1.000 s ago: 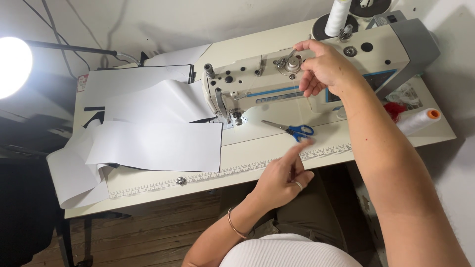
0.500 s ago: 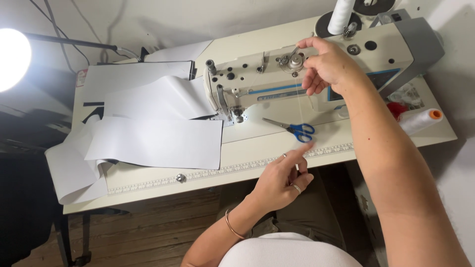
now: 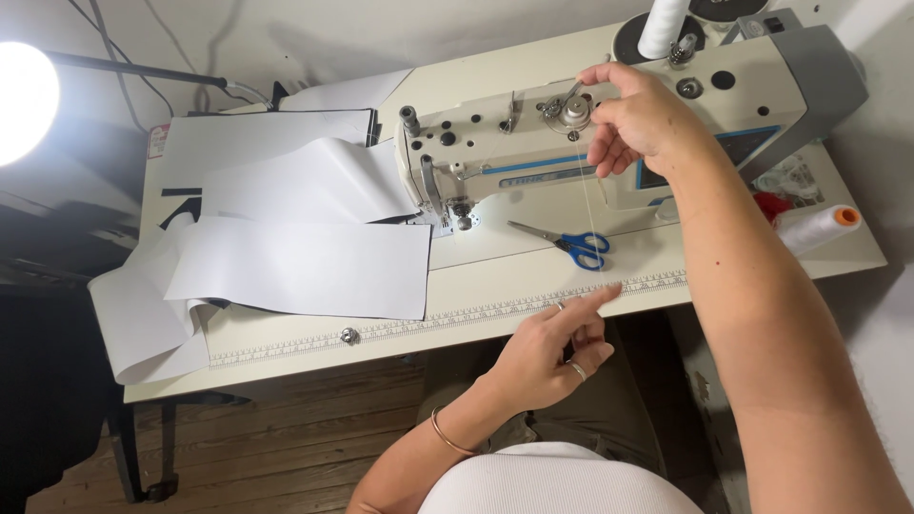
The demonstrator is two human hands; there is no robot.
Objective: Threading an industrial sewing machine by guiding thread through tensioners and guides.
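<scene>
A cream sewing machine [image 3: 533, 152] stands on a cream table [image 3: 476, 305]. My right hand [image 3: 638, 114] is up at the machine's tension knob, fingers pinching a thin white thread [image 3: 588, 205]. The thread runs straight down to my left hand [image 3: 557, 347], which pinches its lower end at the table's front edge, index finger out. Blue-handled scissors [image 3: 571, 244] lie on the table between the two hands, just behind the thread.
White fabric pieces [image 3: 295, 257] cover the table's left half and hang over its left edge. A white spool [image 3: 662, 27] stands behind the machine; another with an orange end [image 3: 817, 228] lies at the right. A bright lamp [image 3: 24, 100] shines at far left.
My right hand has stayed at the tension knob, fingers shifting a little on the thread. My left hand has kept its place at the table edge, thread taut between them.
</scene>
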